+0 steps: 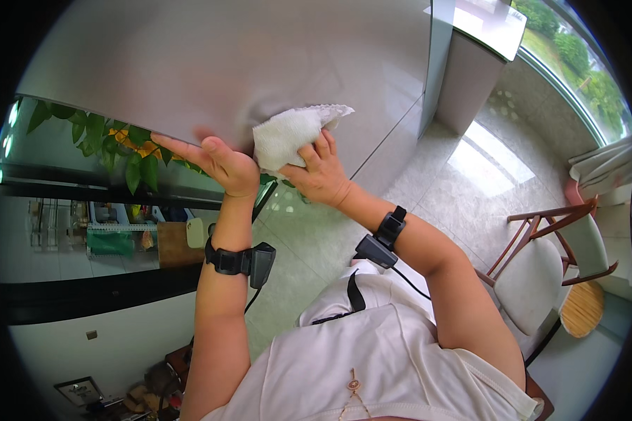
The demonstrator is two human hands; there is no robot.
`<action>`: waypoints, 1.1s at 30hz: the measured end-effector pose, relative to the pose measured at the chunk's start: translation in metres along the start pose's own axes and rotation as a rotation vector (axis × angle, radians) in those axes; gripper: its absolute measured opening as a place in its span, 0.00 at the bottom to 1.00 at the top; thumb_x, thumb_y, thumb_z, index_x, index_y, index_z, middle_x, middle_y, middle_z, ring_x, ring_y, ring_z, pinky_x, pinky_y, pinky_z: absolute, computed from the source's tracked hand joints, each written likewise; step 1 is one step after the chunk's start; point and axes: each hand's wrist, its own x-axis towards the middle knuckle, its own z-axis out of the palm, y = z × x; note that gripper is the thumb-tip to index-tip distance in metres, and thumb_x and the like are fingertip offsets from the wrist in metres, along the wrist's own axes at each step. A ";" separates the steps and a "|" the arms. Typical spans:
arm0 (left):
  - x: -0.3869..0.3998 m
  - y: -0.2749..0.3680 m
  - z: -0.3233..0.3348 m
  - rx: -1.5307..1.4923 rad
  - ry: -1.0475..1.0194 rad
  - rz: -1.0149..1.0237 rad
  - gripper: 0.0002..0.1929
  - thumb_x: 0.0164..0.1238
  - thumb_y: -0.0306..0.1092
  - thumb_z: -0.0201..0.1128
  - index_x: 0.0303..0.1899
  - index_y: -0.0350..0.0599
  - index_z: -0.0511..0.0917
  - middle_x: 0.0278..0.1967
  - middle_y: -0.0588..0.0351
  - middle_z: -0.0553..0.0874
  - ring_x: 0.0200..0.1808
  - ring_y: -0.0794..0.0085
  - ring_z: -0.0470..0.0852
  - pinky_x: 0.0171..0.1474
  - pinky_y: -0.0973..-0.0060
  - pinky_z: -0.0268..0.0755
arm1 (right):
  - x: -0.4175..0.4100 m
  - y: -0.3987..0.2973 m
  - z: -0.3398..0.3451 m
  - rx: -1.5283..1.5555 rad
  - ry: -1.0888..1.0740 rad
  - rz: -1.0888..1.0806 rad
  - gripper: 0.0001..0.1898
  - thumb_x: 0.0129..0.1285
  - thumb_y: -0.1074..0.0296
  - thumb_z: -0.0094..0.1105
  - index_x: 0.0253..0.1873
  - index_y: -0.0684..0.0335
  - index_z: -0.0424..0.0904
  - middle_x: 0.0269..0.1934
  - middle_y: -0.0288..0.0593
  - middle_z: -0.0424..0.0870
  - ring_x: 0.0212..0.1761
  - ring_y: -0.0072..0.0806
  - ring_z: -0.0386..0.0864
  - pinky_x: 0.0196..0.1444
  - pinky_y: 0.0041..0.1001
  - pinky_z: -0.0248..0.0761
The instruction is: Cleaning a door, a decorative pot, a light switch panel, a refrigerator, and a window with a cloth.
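Note:
A glossy light-grey cabinet panel [189, 63] fills the top of the view. My left hand [231, 168] is at its edge, fingers stretched along the rim and thumb raised by the glossy face. How firmly it presses is hard to see. Bunched in my right hand [321, 173] is a white cloth or paper towel [287, 137], which lies against the panel beside my left wrist. Blurred reflections of the hand and cloth show in the surface. Each forearm carries a black strapped device, the left one [260, 263] and the right one [376, 250], with cables trailing from both.
Green leaves [95, 131] of a plant hang just beyond the panel's edge at left. A wooden chair [529, 284] with pale upholstery stands at right on the tiled floor [442, 189]. A grey cabinet [468, 79] rises near the window [569, 52]. Shelving [121, 226] appears at left.

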 end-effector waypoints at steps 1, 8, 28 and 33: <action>0.000 -0.004 0.000 0.018 0.010 0.003 0.41 0.81 0.52 0.41 0.75 0.30 0.30 0.77 0.36 0.39 0.79 0.55 0.43 0.77 0.62 0.38 | -0.007 0.008 -0.001 0.001 -0.001 -0.001 0.18 0.53 0.63 0.62 0.50 0.34 0.84 0.59 0.38 0.71 0.67 0.47 0.62 0.73 0.53 0.53; 0.000 -0.009 0.001 -0.062 0.007 0.037 0.41 0.82 0.51 0.40 0.75 0.31 0.29 0.77 0.36 0.39 0.79 0.54 0.43 0.78 0.61 0.38 | -0.117 0.068 -0.027 -0.099 -0.468 -0.172 0.22 0.51 0.65 0.60 0.54 0.37 0.84 0.59 0.37 0.71 0.68 0.47 0.63 0.77 0.54 0.48; 0.003 -0.010 0.003 -0.066 -0.027 0.029 0.41 0.81 0.48 0.42 0.75 0.33 0.26 0.78 0.39 0.35 0.79 0.58 0.43 0.78 0.63 0.38 | -0.145 0.063 -0.023 0.035 -0.679 -0.206 0.24 0.57 0.69 0.54 0.58 0.38 0.82 0.63 0.28 0.70 0.70 0.40 0.63 0.76 0.48 0.55; 0.004 -0.011 0.001 -0.059 -0.031 0.042 0.41 0.81 0.47 0.43 0.75 0.34 0.26 0.78 0.39 0.36 0.79 0.58 0.44 0.78 0.62 0.39 | -0.181 0.103 -0.033 -0.072 -0.920 -0.195 0.25 0.63 0.70 0.50 0.64 0.38 0.78 0.66 0.21 0.67 0.73 0.34 0.61 0.75 0.44 0.56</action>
